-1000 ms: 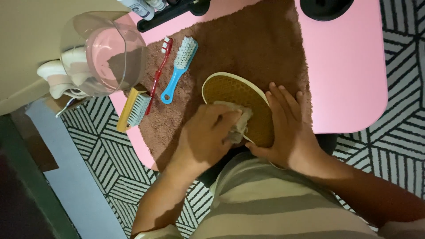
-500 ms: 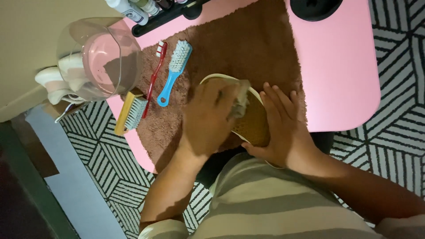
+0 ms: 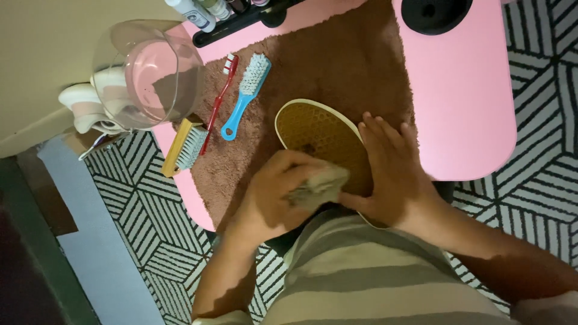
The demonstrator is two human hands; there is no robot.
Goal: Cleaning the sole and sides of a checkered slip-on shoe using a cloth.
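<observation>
A shoe [image 3: 319,138] lies sole up on a brown towel [image 3: 337,66], showing a tan waffle-pattern sole with a cream rim. My right hand [image 3: 394,177] presses flat on the shoe's right side and steadies it. My left hand [image 3: 280,192] is shut on a crumpled grey cloth [image 3: 319,185], held against the near end of the sole by my body. The heel end of the shoe is hidden under my hands.
A pink table [image 3: 469,90] carries the towel. On its left lie a red toothbrush [image 3: 218,102], a blue-handled brush [image 3: 244,96] and a wooden brush [image 3: 180,147]. A clear bowl [image 3: 147,75] stands at the left edge, bottles and a black holder at the back. A patterned floor lies below.
My left hand with the cloth has slid from the far part of the sole back to the near end, uncovering most of the sole. The right hand has stayed put.
</observation>
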